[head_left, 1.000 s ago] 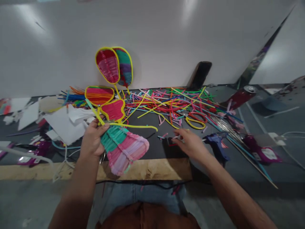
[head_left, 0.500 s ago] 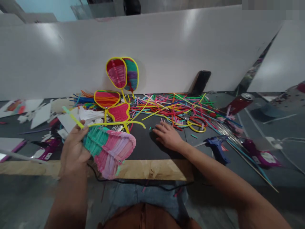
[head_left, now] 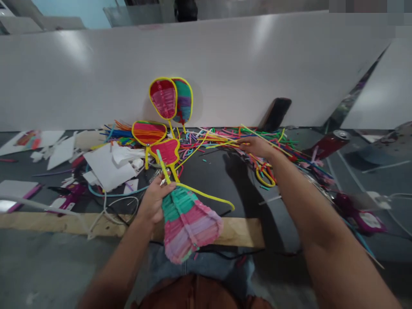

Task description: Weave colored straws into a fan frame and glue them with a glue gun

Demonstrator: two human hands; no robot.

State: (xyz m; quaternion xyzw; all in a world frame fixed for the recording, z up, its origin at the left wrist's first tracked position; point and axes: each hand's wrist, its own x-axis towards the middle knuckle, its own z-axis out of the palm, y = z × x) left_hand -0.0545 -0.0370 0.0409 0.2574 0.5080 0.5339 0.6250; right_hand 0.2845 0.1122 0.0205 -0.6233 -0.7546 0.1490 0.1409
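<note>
My left hand [head_left: 156, 199] is closed round the handle of a fan-shaped pipe-cleaner piece [head_left: 191, 221]. Its body has green, pink and lilac bands and hangs down to the right, over the table's front edge. A loose yellow pipe cleaner [head_left: 209, 197] sticks out to the right from the handle. My right hand [head_left: 255, 146] reaches into the heap of coloured pipe cleaners [head_left: 222, 136], its fingertips pinched on a yellow pipe cleaner [head_left: 222, 145]. Several finished fans, such as a red-and-pink one [head_left: 163, 98], stand behind my left hand.
A black phone [head_left: 278, 113] leans on the white partition [head_left: 225, 64]. At the right are a red can [head_left: 331, 143] and a purple tool [head_left: 360, 214]. White paper [head_left: 109, 167], a cable [head_left: 104, 206] and another purple tool [head_left: 69, 197] lie on the left.
My left hand has moved right with the fan, which now hangs lower and steeper. My right hand has gone from the bare tabletop up into the heap and closed on a yellow pipe cleaner.
</note>
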